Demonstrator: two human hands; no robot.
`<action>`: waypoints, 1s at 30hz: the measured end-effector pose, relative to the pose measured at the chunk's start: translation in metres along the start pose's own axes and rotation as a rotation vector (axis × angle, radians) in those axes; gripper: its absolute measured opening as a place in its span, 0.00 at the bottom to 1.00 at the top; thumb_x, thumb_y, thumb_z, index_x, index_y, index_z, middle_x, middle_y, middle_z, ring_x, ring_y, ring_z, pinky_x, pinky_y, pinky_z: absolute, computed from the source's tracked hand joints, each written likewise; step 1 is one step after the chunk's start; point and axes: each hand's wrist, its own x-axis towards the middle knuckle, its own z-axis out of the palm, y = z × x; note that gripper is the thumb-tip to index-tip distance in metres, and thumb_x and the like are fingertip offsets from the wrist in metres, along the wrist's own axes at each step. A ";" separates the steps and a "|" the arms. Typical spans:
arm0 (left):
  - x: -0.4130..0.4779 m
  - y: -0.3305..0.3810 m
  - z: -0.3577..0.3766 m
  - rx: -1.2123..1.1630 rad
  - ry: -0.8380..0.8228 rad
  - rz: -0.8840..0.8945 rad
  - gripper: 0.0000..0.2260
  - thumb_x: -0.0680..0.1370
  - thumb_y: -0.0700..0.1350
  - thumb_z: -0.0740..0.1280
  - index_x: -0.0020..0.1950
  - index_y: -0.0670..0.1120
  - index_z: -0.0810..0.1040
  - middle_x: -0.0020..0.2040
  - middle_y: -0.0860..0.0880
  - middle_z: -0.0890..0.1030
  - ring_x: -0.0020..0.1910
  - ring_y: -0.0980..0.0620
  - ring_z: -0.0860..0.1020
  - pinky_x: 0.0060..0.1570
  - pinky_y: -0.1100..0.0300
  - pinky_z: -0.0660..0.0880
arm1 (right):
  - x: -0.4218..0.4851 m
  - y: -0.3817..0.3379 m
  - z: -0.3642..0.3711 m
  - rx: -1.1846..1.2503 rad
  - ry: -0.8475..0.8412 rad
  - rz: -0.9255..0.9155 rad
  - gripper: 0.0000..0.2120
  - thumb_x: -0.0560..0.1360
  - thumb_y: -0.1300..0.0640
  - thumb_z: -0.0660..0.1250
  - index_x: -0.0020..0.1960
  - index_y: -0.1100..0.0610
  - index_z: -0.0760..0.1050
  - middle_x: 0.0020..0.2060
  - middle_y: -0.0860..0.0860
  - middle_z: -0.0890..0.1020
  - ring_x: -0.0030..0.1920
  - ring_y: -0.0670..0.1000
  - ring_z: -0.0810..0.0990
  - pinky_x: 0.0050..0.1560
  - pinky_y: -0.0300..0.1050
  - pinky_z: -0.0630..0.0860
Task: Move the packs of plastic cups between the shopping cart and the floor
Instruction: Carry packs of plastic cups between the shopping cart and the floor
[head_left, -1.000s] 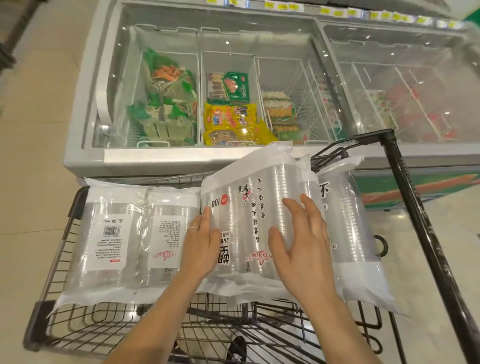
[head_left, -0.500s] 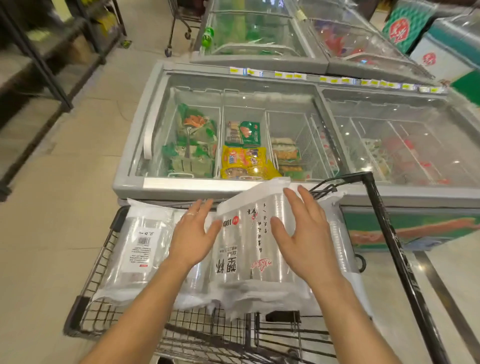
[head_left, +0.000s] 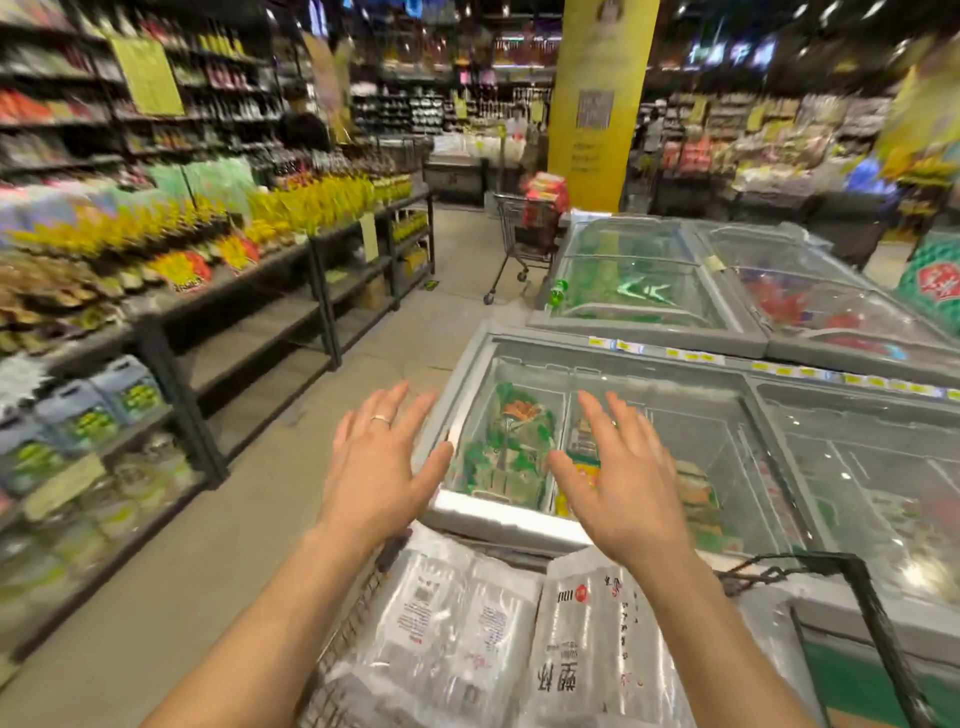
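Both hands are empty right now, fingers spread wide and palms facing down, just hanging in the air with nothing gripped. Left hand (head_left: 376, 467) has a ring on one finger and sits around 9 o'clock from the right hand (head_left: 618, 478), the two well apart from each other.

Packs of plastic cups are down at 6 o'clock from the hands, lying flat in the shopping cart (head_left: 878, 618). One clear pack with a white label (head_left: 447, 639) is on the left, and a second pack with red and black print (head_left: 597, 654) lies just beside it at its 3 o'clock, seeming to overlap its edge. Neither hand touches them.

Past the cart at 12 o'clock is a chest freezer (head_left: 519, 519) with a glass lid, green and orange frozen packets inside. More freezers sit behind it. Off at 9 to 10 o'clock run shelves (head_left: 234, 332) of groceries, pretty blurry. A yellow pillar (head_left: 597, 104) stands way back at 12, with another trolley (head_left: 519, 244) in front of it.
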 end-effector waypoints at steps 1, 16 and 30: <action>0.001 -0.004 -0.014 0.016 0.033 -0.003 0.30 0.76 0.65 0.51 0.76 0.56 0.64 0.76 0.47 0.66 0.75 0.45 0.62 0.73 0.45 0.58 | 0.002 -0.013 -0.006 -0.001 0.017 -0.026 0.31 0.78 0.35 0.54 0.78 0.41 0.50 0.79 0.47 0.51 0.78 0.51 0.47 0.76 0.54 0.50; -0.046 -0.155 -0.199 0.135 0.279 -0.041 0.31 0.76 0.65 0.50 0.76 0.54 0.65 0.76 0.47 0.66 0.75 0.44 0.62 0.72 0.41 0.59 | -0.009 -0.249 -0.027 0.000 0.220 -0.265 0.31 0.78 0.37 0.57 0.78 0.43 0.53 0.78 0.50 0.57 0.77 0.55 0.53 0.75 0.55 0.53; -0.176 -0.388 -0.334 0.383 0.390 -0.367 0.32 0.74 0.65 0.52 0.75 0.52 0.67 0.73 0.46 0.70 0.72 0.42 0.67 0.68 0.42 0.64 | -0.035 -0.519 0.089 0.215 0.087 -0.600 0.32 0.78 0.37 0.58 0.78 0.43 0.54 0.78 0.50 0.58 0.77 0.56 0.54 0.74 0.56 0.54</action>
